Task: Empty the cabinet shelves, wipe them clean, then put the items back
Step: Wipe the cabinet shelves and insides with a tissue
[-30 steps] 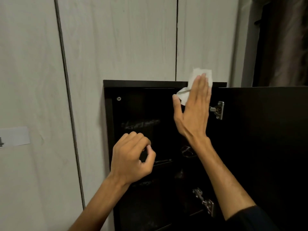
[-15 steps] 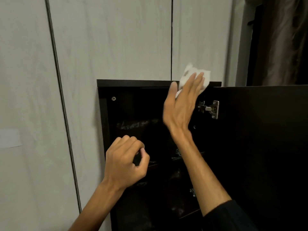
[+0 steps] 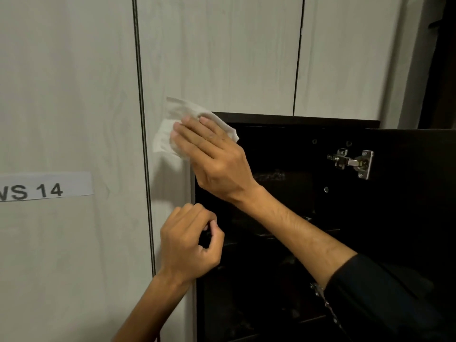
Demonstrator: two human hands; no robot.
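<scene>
The right hand (image 3: 212,159) reaches across to the upper left corner of the dark cabinet (image 3: 296,118) and presses a crumpled white cloth (image 3: 165,134) there, its fingers (image 3: 190,134) nearly straight and laid flat over the cloth. The cloth spreads out from under the fingertips, part of it lying over the cabinet's top left corner and part over the pale wood-grain wall panel (image 3: 222,58) just beside it. The right forearm crosses in front of the open cabinet, a dark sleeve (image 3: 385,299) pushed up toward the elbow. The left hand (image 3: 190,243) hovers lower, in front of the cabinet's left edge, with its fingers curled in and the thumb near the forefinger; they hold nothing that can be seen. The cabinet door (image 3: 419,218) stands open on the right, swung toward the camera, and a metal hinge (image 3: 352,162) joins it to the cabinet's right wall near the top. A second hinge (image 3: 320,296) shows lower down, partly hidden behind the sleeve. Inside, the cabinet is very dark; faint shelf edges (image 3: 271,234) can be made out, but whether anything lies on them cannot be told. On the wall panel at far left is a white paper label (image 3: 47,187) reading "WS 14", its first letter cut off by the frame edge.
</scene>
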